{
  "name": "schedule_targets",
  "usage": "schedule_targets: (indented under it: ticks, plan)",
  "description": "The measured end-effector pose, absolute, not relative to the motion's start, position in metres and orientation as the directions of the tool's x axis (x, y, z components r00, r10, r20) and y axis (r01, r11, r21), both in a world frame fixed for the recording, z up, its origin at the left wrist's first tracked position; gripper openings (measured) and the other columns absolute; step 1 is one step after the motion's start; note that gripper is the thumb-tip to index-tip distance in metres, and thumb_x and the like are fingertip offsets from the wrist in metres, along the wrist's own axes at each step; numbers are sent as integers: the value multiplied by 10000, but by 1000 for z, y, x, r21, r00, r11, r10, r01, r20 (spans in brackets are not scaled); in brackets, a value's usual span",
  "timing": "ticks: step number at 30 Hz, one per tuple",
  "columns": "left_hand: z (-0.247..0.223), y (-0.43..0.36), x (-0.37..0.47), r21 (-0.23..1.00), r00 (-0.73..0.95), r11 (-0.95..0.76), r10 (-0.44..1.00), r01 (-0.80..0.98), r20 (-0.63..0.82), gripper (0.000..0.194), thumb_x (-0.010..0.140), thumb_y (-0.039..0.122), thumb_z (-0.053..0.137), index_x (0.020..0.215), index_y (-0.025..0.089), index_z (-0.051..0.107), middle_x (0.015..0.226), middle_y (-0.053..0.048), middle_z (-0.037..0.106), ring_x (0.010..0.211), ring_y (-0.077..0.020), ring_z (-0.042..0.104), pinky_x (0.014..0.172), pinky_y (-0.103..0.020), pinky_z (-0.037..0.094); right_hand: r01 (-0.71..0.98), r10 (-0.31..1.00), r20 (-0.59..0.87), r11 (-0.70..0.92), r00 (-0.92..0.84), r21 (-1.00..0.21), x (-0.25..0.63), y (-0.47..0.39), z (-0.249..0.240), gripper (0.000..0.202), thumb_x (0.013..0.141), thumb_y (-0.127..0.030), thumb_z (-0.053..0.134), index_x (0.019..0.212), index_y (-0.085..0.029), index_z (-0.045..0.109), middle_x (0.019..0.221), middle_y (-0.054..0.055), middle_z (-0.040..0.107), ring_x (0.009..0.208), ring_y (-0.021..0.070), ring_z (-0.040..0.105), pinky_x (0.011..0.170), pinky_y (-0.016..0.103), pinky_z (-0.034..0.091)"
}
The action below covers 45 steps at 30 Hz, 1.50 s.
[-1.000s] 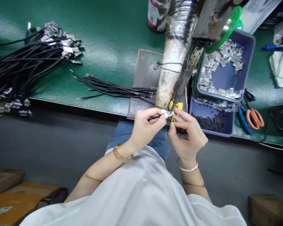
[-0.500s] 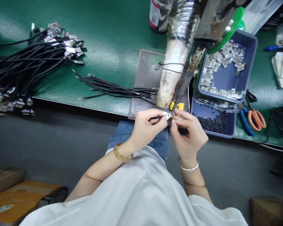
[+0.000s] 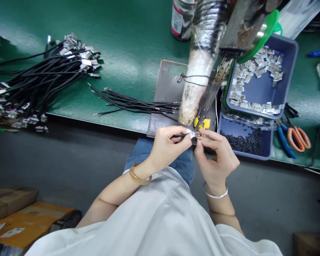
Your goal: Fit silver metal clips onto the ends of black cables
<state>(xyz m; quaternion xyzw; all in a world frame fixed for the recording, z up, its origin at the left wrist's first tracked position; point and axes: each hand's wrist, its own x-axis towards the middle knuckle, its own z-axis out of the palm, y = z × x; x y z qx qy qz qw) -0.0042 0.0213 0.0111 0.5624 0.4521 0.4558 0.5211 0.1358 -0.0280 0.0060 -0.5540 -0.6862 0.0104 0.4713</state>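
Note:
Between thumb and forefinger, my left hand (image 3: pixel 166 145) pinches a short black cable (image 3: pixel 180 135) just behind its end. At that end is a small silvery metal connector (image 3: pixel 194 135), partly covered by my fingertips. My right hand (image 3: pixel 218 156) has its thumb and forefinger closed on the connector's other side; fine details there are too small to make out. Just beyond the fingertips are a yellow part (image 3: pixel 204 123) and the lower end of a plastic-wrapped tube (image 3: pixel 188 103). Both hands are over the front edge of a dark board (image 3: pixel 165 85).
Loose black cables (image 3: pixel 133 103) lie left of the tube. A bigger pile of cables with metal connectors (image 3: pixel 56 67) is further left. On the right are a bin of metal shells (image 3: pixel 289 74), a bin of small black pieces (image 3: pixel 268 144) and orange-handled pliers (image 3: pixel 298 139).
The whole view has shifted slightly, so the bench things appear further right and a little lower. Both hands keep their pinch at the connector, with only slight finger movement.

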Motion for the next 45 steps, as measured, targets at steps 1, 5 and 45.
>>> schedule_targets:
  ticks: [1,5,45]
  plan:
    - [11,21,-4,999,179,-42,983,35,35,117,760,134,624,692,115,717,596,23,599,495,-35,402,440,-130,322,753,772,633,385,55,-534,136,-28,6,201,811,-53,729,907,-203,637,1065,64,774,969,180,759,860,310,628]
    - [12,19,-6,996,175,-79,982,34,72,122,773,118,621,714,113,727,612,22,623,489,-30,400,432,-132,303,756,771,633,378,62,-534,136,-29,8,201,824,-58,725,928,-212,649,1046,45,777,963,173,756,856,316,622]
    - [11,8,-18,907,359,-410,864,96,352,92,798,106,591,733,138,648,581,41,522,502,-54,396,499,-186,342,575,947,306,195,101,-795,146,-25,13,67,970,-243,586,920,-223,547,712,-59,587,570,84,594,528,198,482]
